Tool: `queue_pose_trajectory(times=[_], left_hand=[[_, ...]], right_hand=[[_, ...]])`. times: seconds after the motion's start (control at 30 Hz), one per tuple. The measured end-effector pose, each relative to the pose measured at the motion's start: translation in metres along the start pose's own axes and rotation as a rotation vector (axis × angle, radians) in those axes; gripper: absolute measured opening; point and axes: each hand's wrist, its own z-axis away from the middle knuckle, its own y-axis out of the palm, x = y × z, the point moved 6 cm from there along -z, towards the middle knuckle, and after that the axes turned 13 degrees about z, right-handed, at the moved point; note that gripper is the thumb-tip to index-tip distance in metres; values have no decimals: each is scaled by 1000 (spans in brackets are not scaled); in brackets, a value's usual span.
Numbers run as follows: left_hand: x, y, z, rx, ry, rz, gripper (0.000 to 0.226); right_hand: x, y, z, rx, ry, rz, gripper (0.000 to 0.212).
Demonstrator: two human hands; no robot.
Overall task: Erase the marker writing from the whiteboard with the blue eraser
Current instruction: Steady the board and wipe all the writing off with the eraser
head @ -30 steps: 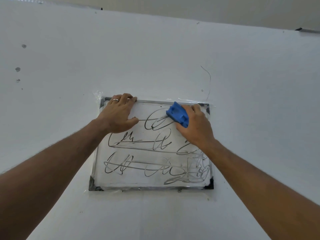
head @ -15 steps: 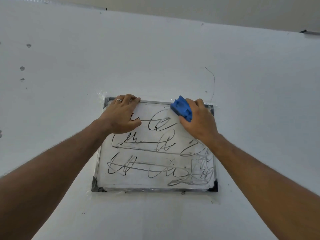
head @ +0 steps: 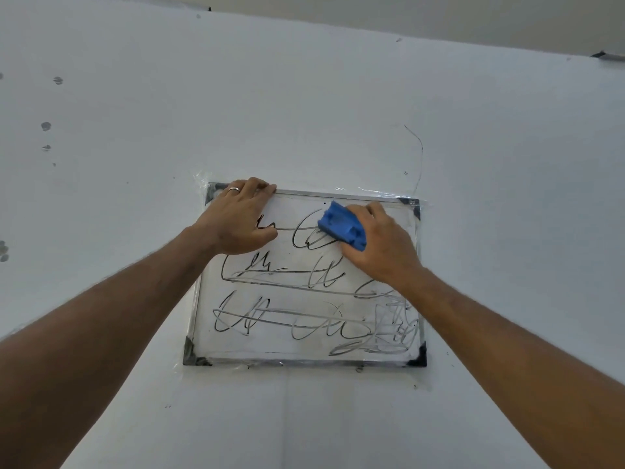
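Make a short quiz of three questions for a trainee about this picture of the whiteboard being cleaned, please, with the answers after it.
1. True or false: the left hand holds the blue eraser.
2. Where on the whiteboard is the eraser? A. top row of writing; B. bottom left corner; C. off the board.
3. Fill in: the left hand's fingers lie over the board's ____ edge.

Key
1. False. The right hand grips the eraser.
2. A. It sits on the top row of marker writing, right of the middle.
3. Top, near the left corner.
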Motion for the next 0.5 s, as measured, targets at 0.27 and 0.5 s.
queue_pose_trajectory(times=[0.27,0.5], left_hand=[[0,-2,3,-3,33,25,88],[28,-12,19,-66,-9,23,84]], right_hand=[[23,-1,-17,-44,24,-13,63],[20,-4,-25,-87,135,-7,62]])
